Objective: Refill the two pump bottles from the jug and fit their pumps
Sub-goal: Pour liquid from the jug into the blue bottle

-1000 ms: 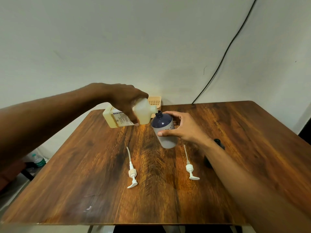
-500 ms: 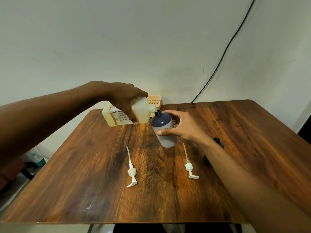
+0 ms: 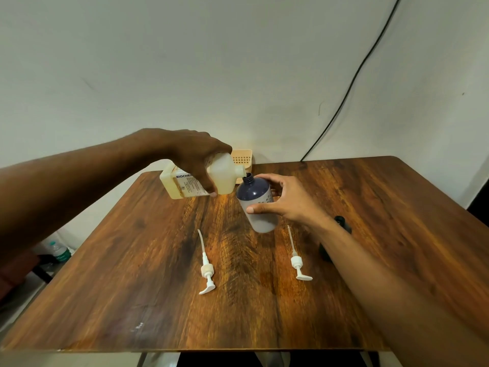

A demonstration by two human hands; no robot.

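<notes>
My left hand (image 3: 197,157) grips a pale yellow jug (image 3: 222,178), tipped on its side above the table, its spout right at the open neck of a dark blue pump bottle (image 3: 255,200). That bottle stands upright in the middle of the table, and my right hand (image 3: 284,198) holds it by the side. Two white pumps with long dip tubes lie flat on the wood: the left pump (image 3: 206,268) and the right pump (image 3: 297,260). A second dark bottle (image 3: 342,223) shows partly behind my right forearm.
The wooden table (image 3: 397,234) reaches the white wall at the back. A small beige basket (image 3: 242,157) sits at the far edge behind the jug. A black cable (image 3: 344,102) runs up the wall. A water bottle (image 3: 58,250) stands on the floor at left.
The view has shifted slightly; the jug stays tipped at the bottle's neck, and both hands keep their holds.
</notes>
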